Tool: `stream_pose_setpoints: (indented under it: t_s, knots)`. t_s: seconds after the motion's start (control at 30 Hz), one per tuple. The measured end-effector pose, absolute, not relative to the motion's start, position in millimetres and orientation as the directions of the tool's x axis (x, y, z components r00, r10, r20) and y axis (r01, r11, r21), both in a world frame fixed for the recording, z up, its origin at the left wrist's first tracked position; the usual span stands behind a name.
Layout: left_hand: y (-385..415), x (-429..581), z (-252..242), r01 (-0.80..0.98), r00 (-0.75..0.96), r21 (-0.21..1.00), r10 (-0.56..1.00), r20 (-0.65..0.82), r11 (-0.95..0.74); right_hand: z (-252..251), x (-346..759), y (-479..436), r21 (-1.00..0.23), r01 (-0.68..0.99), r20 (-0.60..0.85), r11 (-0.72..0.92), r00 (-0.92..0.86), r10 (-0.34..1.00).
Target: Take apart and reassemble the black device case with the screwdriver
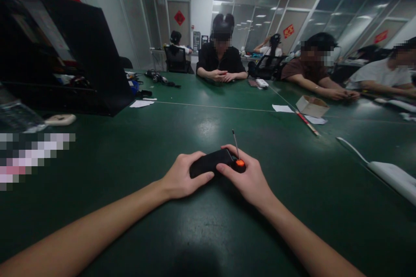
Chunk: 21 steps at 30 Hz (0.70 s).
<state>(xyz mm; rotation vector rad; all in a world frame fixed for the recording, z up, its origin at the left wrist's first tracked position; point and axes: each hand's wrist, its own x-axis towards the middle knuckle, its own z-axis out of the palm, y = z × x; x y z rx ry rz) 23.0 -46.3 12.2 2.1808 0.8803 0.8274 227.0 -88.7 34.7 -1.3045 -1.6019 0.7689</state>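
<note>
A black, box-shaped case (209, 162) is held low over the green table (208, 225), its far right end tilted slightly up. My left hand (182, 175) grips its left end, the thumb along the near side. My right hand (248, 177) closes on the right end, thumb pressed against the near edge. Also in the right hand is what looks like a screwdriver (239, 163), with an orange and black handle and a thin metal shaft pointing up. Most of the handle is hidden by the fingers. The underside of the case is out of sight.
At the left stands a large black open box (107, 60). A white power strip (393, 177) lies at the right. Farther off are a small carton (312, 106), paper slips (282, 108) and a bundle of cables (159, 78). Several people sit around the table's far side.
</note>
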Motion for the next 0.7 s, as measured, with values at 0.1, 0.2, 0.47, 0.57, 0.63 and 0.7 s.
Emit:
stream_pose_setpoints:
  t_s: [0.1, 0.2, 0.47, 0.57, 0.63, 0.7]
  knots:
    - [-46.4, 24.6, 11.1, 0.382, 0.542, 0.749, 0.787, 0.294, -0.542, 33.4, 223.5, -91.0, -0.871, 0.421, 0.27, 0.254, -0.023, 0.963]
    - [-47.8, 26.5, 11.3, 0.358, 0.536, 0.786, 0.8, 0.268, -0.503, 32.7, 221.7, -91.2, -0.86, 0.435, 0.287, 0.266, -0.019, 0.958]
    - [-49.3, 30.6, 12.6, 0.244, 0.56, 0.907, 0.814, 0.157, -0.342, 27.5, 223.5, -87.6, -0.869, 0.435, 0.27, 0.234, 0.022, 0.963]
    - [-45.0, 31.4, 9.6, 0.129, 0.556, 0.959, 0.819, 0.142, -0.254, 23.5, 224.0, -86.7, -0.896, 0.389, 0.257, 0.215, 0.056, 0.965]
    - [-42.6, 32.0, 7.0, 0.044, 0.515, 0.975, 0.841, 0.166, -0.219, 20.9, 222.4, -86.5, -0.922, 0.341, 0.219, 0.186, 0.06, 0.974]
    - [-42.1, 32.3, 5.3, 0.004, 0.503, 0.978, 0.845, 0.18, -0.211, 19.0, 219.7, -86.6, -0.935, 0.311, 0.191, 0.172, 0.033, 0.981]
